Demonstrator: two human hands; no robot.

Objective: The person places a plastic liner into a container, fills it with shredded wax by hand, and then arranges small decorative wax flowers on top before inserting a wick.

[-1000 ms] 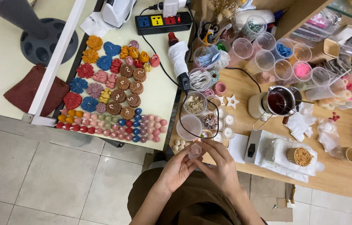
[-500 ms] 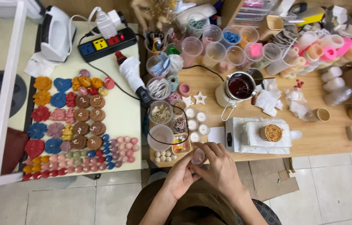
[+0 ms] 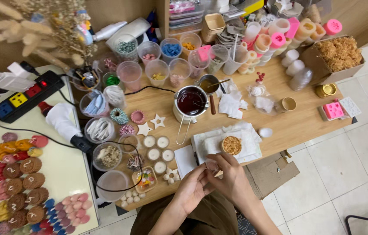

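Right now our fingers pinch a small clear cup between both hands: the left hand curls under it from below while the right hand closes over it from the side. Both sets of fingertips are drawn in tight on the cup, so neither hand is free. It sits just above the near edge of the wooden worktop, hard against the white cloth. We cannot tell what, if anything, is inside it.

Just beyond the fingers, on that cloth, stands a small round tin of golden crumbs. To our left lie four white tealight candles in a loose cluster, with wooden stars past them. Farther out stands a metal melting pot of dark red wax, its wire handle pointing toward us. Behind it sits a row of clear plastic cups holding coloured bits.

We judge the step in hand to be readying or fitting this little cup, fine work done with fingertips. Any next move would call for a steady, level hold, and for one hand to let go before reaching toward the tin or the pot, which looks easy to tip.
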